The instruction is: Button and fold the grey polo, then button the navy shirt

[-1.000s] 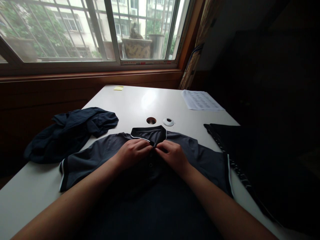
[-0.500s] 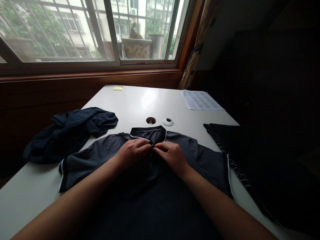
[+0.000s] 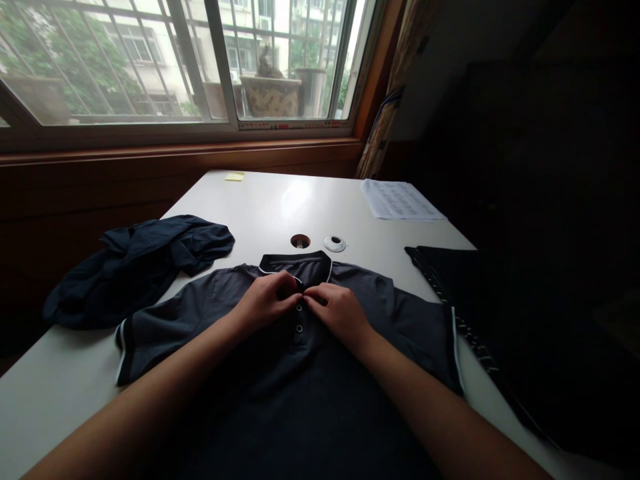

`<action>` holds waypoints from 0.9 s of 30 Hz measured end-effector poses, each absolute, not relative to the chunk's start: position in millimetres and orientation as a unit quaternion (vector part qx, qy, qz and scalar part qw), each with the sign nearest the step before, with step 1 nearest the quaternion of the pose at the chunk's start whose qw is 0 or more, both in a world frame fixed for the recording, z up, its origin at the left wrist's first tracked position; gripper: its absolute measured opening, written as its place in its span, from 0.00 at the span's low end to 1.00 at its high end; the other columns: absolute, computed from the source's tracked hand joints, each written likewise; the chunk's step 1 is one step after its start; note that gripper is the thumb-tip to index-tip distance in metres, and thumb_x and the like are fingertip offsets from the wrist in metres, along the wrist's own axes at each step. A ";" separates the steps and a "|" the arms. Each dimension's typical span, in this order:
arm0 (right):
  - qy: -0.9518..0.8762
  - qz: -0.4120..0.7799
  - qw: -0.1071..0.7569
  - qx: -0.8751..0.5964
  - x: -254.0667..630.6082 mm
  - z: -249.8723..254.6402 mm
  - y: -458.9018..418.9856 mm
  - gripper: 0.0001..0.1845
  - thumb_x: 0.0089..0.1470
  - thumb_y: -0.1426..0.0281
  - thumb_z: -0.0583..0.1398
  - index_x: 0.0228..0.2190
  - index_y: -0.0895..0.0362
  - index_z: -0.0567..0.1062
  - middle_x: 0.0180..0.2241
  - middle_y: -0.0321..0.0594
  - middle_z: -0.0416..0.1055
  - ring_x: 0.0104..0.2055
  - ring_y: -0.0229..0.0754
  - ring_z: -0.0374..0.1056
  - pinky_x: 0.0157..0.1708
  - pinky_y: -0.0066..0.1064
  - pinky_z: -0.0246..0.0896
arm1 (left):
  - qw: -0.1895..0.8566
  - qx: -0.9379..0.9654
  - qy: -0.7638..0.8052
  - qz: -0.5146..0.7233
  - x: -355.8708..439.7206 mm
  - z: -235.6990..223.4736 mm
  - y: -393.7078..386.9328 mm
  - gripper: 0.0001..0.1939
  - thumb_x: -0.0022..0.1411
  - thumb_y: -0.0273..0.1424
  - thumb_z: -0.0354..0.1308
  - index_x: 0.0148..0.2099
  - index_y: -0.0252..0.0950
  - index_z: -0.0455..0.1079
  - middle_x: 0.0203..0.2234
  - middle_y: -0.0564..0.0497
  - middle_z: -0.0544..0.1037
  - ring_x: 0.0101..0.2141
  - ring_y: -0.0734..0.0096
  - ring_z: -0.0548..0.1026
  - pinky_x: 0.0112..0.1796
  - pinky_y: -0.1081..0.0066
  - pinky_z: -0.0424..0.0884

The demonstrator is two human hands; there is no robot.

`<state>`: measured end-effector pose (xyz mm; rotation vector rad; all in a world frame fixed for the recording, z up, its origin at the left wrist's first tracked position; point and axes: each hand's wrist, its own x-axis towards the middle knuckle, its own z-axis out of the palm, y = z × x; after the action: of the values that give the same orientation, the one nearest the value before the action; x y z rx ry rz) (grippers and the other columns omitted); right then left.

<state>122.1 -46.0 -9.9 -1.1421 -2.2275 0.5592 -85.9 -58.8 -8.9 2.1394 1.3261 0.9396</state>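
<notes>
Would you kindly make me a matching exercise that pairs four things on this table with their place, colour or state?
1. polo shirt
2. paper slip
3. printed sheets
4. navy cloth

A. white, by the table's far right corner
B. crumpled, at the left
C. yellow, near the far left corner
D. spread out, with the left hand and right hand at its buttons

Pairs: 1-D, 2-C, 3-A, 4-B

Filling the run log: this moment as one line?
left hand: pinching shirt under collar | right hand: likewise, beside left | shirt: on table, buttons showing below hands | cloth: bundled, left of shirt
</notes>
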 end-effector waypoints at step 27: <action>-0.835 0.179 0.262 -0.449 122.5 -16.7 -46.2 0.05 0.59 0.67 0.64 0.37 0.53 0.77 0.36 0.38 0.78 0.38 0.43 0.74 0.39 0.32 0.64 | 0.305 0.712 0.516 0.367 -83.8 -13.0 -55.9 0.03 0.58 0.29 0.60 0.37 0.38 0.69 0.32 0.54 0.78 0.33 0.70 0.75 0.35 0.72 0.69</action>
<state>122.5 -46.2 -16.7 -1.2149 -2.2609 0.4854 -83.8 -55.9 -13.0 1.8850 1.3662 0.9710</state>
